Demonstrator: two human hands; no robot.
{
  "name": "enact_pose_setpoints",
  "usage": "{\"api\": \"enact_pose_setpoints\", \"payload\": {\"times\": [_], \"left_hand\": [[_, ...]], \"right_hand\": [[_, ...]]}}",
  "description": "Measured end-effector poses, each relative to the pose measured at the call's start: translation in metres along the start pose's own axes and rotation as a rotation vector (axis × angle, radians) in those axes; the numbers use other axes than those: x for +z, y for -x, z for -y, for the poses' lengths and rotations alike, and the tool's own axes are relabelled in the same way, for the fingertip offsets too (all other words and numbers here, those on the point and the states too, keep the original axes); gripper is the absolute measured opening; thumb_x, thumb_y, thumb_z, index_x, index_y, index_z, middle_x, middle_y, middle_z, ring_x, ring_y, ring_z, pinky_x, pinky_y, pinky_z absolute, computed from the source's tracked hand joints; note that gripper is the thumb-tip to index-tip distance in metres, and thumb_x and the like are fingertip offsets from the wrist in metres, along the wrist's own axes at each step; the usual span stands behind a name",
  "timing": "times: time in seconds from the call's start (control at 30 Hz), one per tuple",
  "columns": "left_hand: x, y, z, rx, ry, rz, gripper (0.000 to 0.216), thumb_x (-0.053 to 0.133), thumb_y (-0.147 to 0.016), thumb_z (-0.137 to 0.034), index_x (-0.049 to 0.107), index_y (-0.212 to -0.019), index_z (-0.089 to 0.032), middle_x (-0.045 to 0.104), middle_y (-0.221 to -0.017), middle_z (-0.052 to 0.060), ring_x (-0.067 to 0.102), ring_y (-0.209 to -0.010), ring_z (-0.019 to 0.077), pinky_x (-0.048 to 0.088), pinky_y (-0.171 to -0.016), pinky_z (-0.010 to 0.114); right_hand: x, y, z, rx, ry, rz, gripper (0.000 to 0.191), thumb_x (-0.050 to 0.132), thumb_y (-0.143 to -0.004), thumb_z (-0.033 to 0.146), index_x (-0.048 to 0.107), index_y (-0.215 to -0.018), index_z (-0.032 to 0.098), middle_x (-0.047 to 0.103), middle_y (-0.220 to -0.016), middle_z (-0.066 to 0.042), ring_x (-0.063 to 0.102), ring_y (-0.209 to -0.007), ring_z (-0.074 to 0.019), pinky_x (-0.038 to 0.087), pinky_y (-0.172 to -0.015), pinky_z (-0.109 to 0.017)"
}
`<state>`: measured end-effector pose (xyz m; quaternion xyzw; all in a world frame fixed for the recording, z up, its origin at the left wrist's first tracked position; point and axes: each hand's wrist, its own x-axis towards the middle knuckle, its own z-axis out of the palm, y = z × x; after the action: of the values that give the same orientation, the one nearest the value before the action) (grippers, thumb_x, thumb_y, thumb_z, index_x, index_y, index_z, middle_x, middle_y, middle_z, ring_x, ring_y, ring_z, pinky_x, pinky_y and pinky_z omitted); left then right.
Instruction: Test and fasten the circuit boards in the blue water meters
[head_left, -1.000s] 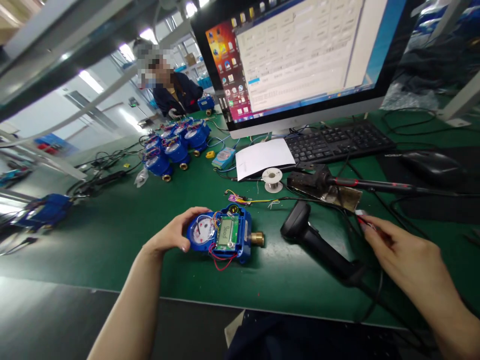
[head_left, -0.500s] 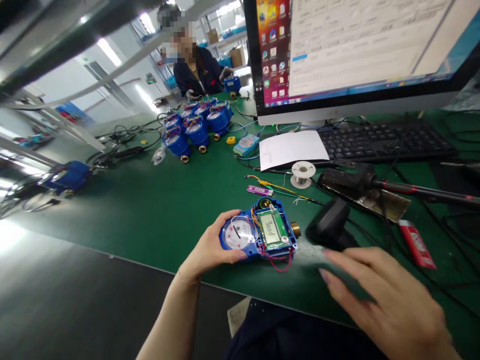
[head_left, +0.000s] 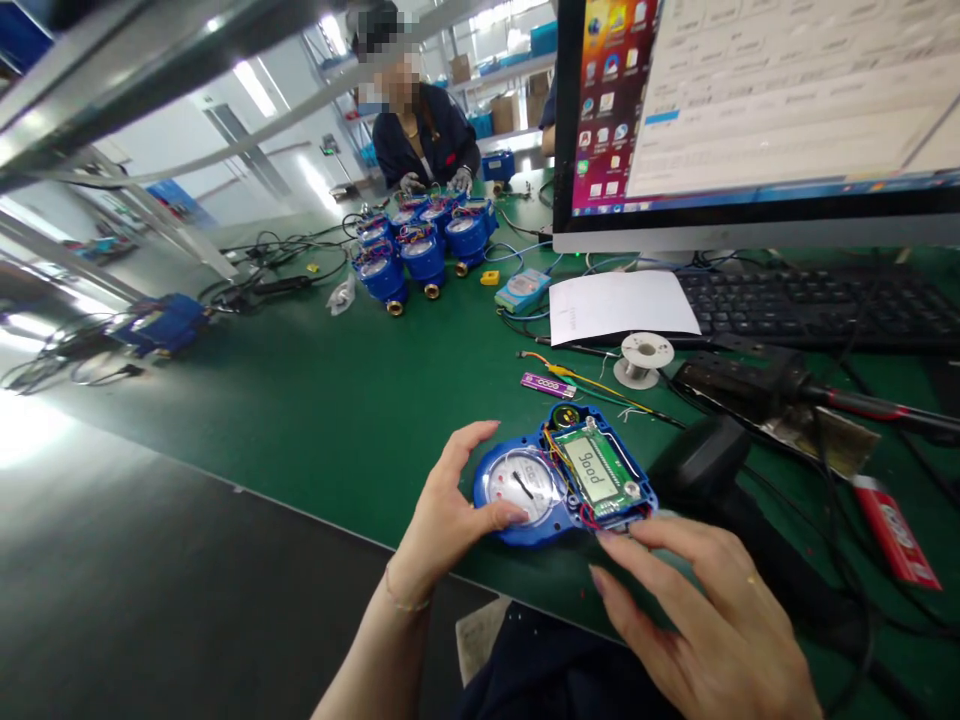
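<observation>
A blue water meter [head_left: 517, 535] lies on the green table, its round white dial to the left. On its right side an uncovered circuit board with a small display [head_left: 591, 468] reads "good". My left hand [head_left: 450, 505] holds the meter's dial end, thumb on the dial and index finger stretched along the far side. At the meter's near right edge is my right hand [head_left: 697, 605], its fingertips touching the housing by the red and blue wires [head_left: 589, 515]. Its thumb stands apart from the fingers. The undersides of both hands are hidden.
Several blue meters [head_left: 424, 255] stand at the back, near a co-worker in gloves. To the right are a black handheld scanner [head_left: 705, 460], a solder spool [head_left: 645, 352], a red-and-white packet [head_left: 896, 530], a keyboard [head_left: 787, 305] and a monitor [head_left: 750, 120]. A purple stick [head_left: 548, 385] lies beyond the meter.
My right hand has moved left to the meter's near edge. The meter has turned somewhat, and the red wire loop no longer hangs out. The view has shifted left.
</observation>
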<state>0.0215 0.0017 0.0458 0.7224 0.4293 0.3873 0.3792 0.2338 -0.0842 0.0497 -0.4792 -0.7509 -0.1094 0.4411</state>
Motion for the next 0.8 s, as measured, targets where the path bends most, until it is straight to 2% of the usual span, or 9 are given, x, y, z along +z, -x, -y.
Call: {"api": "enact_pose_setpoints", "payload": {"times": [0.07,0.13,0.2,0.23,0.3,0.4,0.53,0.67,0.8], "left_hand": [[-0.005,-0.006,-0.005,0.17,-0.148,0.005,0.054,0.07,-0.07,-0.043,0.051,-0.117,-0.027,0.046,-0.127,0.01,0.042,-0.121,0.0268,0.034,-0.104,0.046],[-0.008,-0.014,-0.012,0.348,-0.322,0.061,0.029,0.066,-0.076,-0.034,0.06,-0.104,-0.028,0.05,-0.122,0.007,0.046,-0.116,0.0237,0.034,-0.103,0.046],[-0.006,-0.022,-0.016,0.484,-0.43,0.115,0.008,0.061,-0.08,-0.028,0.065,-0.088,-0.026,0.057,-0.108,0.004,0.051,-0.104,0.0199,0.033,-0.103,0.046],[-0.003,-0.025,-0.016,0.519,-0.422,0.121,0.005,0.059,-0.082,-0.026,0.064,-0.082,-0.024,0.059,-0.098,0.004,0.053,-0.097,0.0182,0.034,-0.101,0.045],[0.005,-0.026,-0.012,0.516,-0.268,0.088,0.012,0.056,-0.084,-0.027,0.061,-0.076,-0.021,0.059,-0.081,0.003,0.055,-0.083,0.0162,0.042,-0.09,0.04],[0.023,-0.016,-0.006,0.417,-0.019,-0.051,0.018,0.057,-0.083,-0.032,0.057,-0.072,-0.018,0.057,-0.07,0.003,0.053,-0.074,0.0164,0.046,-0.076,0.035],[0.045,0.008,-0.016,0.275,-0.132,-0.235,0.011,0.06,-0.081,-0.026,0.057,-0.074,-0.02,0.055,-0.072,0.002,0.05,-0.076,0.0167,0.043,-0.073,0.033],[0.052,0.016,-0.027,0.257,-0.134,-0.23,0.007,0.059,-0.083,-0.025,0.058,-0.076,-0.021,0.057,-0.071,0.001,0.051,-0.075,0.0162,0.043,-0.075,0.033],[0.047,0.009,-0.026,0.291,-0.043,-0.182,0.008,0.058,-0.084,-0.025,0.057,-0.077,-0.021,0.059,-0.07,-0.002,0.052,-0.073,0.0144,0.041,-0.087,0.035]], "right_hand": [[0.005,-0.002,0.004,0.014,0.023,-0.01,0.017,0.061,-0.077,0.017,0.061,-0.095,0.016,0.056,-0.092,-0.008,0.055,-0.088,-0.0185,0.045,-0.077,-0.034],[0.014,-0.005,0.009,0.047,0.036,-0.024,0.018,0.062,-0.077,0.018,0.061,-0.095,0.017,0.055,-0.098,-0.01,0.053,-0.094,-0.0219,0.044,-0.081,-0.04],[0.024,-0.007,0.011,0.084,0.047,-0.033,0.021,0.062,-0.077,0.019,0.06,-0.098,0.017,0.052,-0.105,-0.011,0.051,-0.101,-0.0251,0.043,-0.085,-0.044],[0.03,-0.007,0.01,0.099,0.051,-0.041,0.024,0.061,-0.077,0.02,0.059,-0.1,0.017,0.051,-0.108,-0.012,0.049,-0.104,-0.0264,0.043,-0.087,-0.046],[0.038,-0.009,0.005,0.111,0.045,-0.072,0.027,0.06,-0.077,0.021,0.057,-0.104,0.017,0.048,-0.112,-0.013,0.047,-0.108,-0.0285,0.043,-0.089,-0.048],[0.044,-0.012,-0.014,0.087,-0.059,-0.103,0.03,0.055,-0.076,0.02,0.054,-0.105,0.017,0.043,-0.117,-0.014,0.044,-0.114,-0.0299,0.044,-0.09,-0.05],[0.038,-0.021,-0.041,0.055,-0.232,0.018,0.037,0.051,-0.073,0.016,0.05,-0.11,0.017,0.039,-0.125,-0.014,0.039,-0.121,-0.0286,0.041,-0.096,-0.051],[0.029,-0.028,-0.044,-0.008,-0.241,0.068,0.037,0.055,-0.07,0.011,0.053,-0.107,0.016,0.041,-0.126,-0.014,0.035,-0.124,-0.0285,0.036,-0.1,-0.052],[0.026,-0.027,-0.028,0.0,-0.232,0.056,0.016,0.06,-0.074,0.016,0.061,-0.09,0.018,0.052,-0.115,-0.01,0.043,-0.118,-0.0269,0.036,-0.099,-0.054]]}}
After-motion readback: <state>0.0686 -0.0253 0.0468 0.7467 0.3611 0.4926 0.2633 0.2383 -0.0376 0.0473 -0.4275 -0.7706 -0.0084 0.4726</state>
